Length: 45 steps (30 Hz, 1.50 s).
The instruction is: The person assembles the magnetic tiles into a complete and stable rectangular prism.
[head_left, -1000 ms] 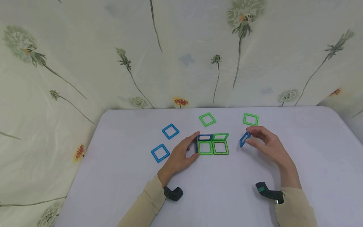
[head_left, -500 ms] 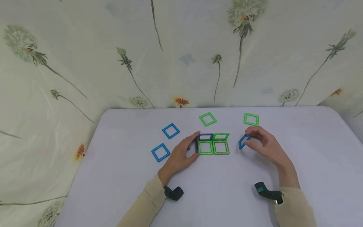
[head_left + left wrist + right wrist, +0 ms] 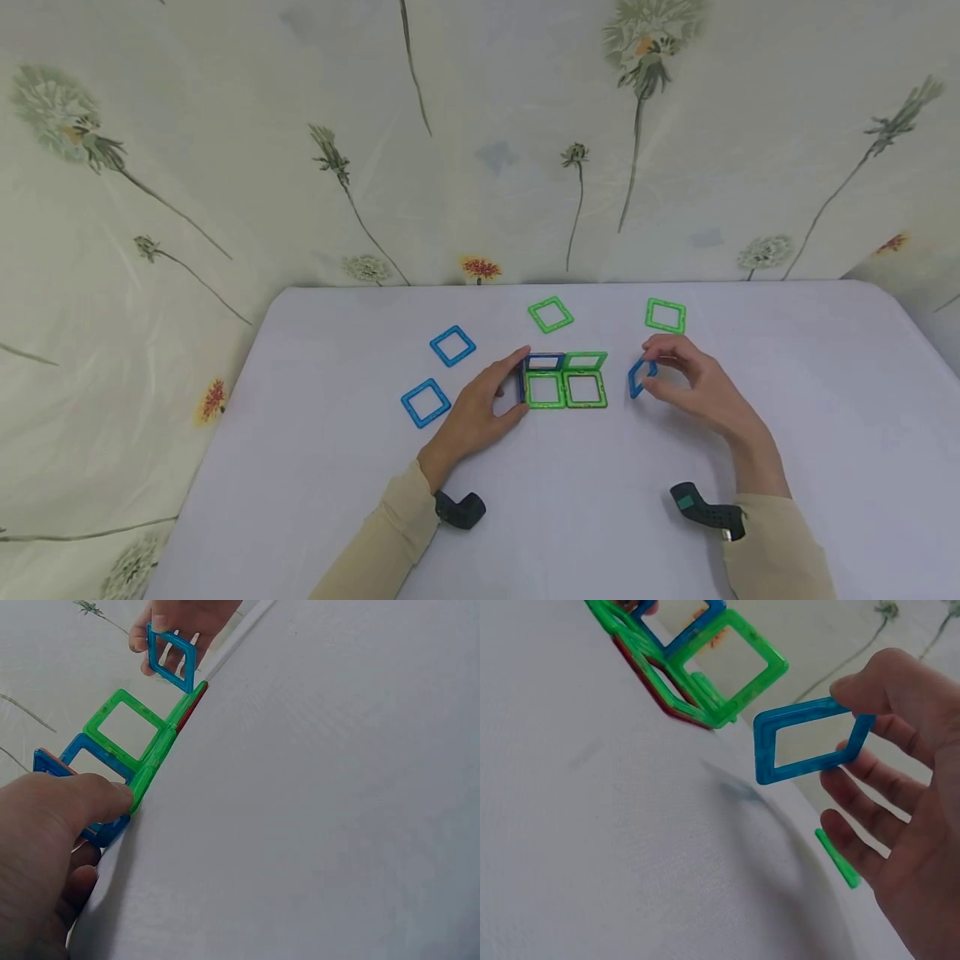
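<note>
Two green square magnetic tiles (image 3: 545, 406) lie flat side by side, with a blue tile (image 3: 545, 356) and a green tile (image 3: 754, 690) standing along their back edge. Another blue tile (image 3: 522, 383) stands at the left end. My left hand (image 3: 476, 408) grips this end tile, thumb at its front corner and a fingertip at the back. Off to the right, my right hand (image 3: 701, 387) pinches a loose blue magnetic tile (image 3: 765, 750) between thumb and fingers. That tile is held tilted above the white table, a short gap from the joined tiles.
Two loose blue tiles (image 3: 466, 335) lie on the left of the white table (image 3: 585, 517). Behind the joined tiles lies a loose green tile (image 3: 564, 307), and a second green tile (image 3: 667, 302) lies beyond my right hand. A flower-patterned cloth (image 3: 480, 208) hangs behind.
My right hand has moved slightly left with the blue tile, closer to the joined tiles, and the tile has turned more upright. My left hand stays in place.
</note>
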Motion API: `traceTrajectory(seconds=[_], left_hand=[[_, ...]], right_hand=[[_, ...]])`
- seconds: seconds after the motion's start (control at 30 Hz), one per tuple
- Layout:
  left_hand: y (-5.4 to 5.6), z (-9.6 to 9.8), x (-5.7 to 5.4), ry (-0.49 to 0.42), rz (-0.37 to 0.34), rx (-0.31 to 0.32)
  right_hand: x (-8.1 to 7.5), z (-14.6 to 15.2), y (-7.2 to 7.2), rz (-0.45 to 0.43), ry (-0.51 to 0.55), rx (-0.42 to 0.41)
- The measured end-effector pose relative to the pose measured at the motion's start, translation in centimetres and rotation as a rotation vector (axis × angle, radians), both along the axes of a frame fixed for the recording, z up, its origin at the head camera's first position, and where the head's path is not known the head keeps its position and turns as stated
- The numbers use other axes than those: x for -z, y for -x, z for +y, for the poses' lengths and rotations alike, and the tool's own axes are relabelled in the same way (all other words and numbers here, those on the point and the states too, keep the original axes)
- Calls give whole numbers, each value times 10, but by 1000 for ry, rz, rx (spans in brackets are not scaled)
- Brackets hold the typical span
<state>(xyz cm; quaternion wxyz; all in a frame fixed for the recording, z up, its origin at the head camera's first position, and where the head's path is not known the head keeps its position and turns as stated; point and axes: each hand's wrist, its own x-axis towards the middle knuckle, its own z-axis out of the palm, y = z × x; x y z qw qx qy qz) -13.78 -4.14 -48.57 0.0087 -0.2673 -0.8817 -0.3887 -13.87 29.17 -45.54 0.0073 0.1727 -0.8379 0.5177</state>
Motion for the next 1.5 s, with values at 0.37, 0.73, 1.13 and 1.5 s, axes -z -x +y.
traceTrajectory(seconds=[0.37,0.73,1.13,1.5], left_hand=[[0,0,-1,1,-7,-5],[0,1,1,1,-41,-8],[-1,0,0,-2,-29,-4],[0,-1,0,2,-18,-3]], right_hand=[[2,-1,2,-7,21,-120],[-7,-9,-2,-36,-45,-177],[-9,-17,-2,-63,-62,-169],[-11,-20,-1,-72,-69,-187]])
